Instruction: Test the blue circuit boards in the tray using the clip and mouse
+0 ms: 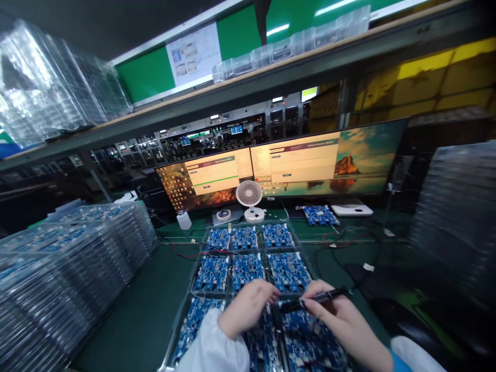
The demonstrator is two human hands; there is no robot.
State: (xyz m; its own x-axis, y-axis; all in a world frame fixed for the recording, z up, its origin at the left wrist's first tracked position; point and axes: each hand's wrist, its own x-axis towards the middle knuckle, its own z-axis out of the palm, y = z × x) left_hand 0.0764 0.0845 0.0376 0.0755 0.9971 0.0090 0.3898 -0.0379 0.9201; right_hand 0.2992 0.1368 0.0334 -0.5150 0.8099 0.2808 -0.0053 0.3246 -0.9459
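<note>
My right hand (335, 310) is closed around a slim black pen-like tool (323, 297), held slantwise above the tray. My left hand (250, 305) is curled just left of the tool's lower end, its fingertips turned down and partly hidden. Whether they pinch anything does not show. Beneath both hands is a clear plastic tray (181, 315) with several compartments, each bearing blue circuit boards (248, 268). A small red light glows on the middle board. Thin wires lie across the tray's left side, and a dark strip runs below my left fingertips.
Stacked trays of boards (77, 263) stand at left, more clear trays (457, 217) at right. Behind are two monitors (302, 160), a small white fan (250, 194), a white bottle (184, 220) and a loose blue board (321, 215). A shelf (194, 101) crosses overhead.
</note>
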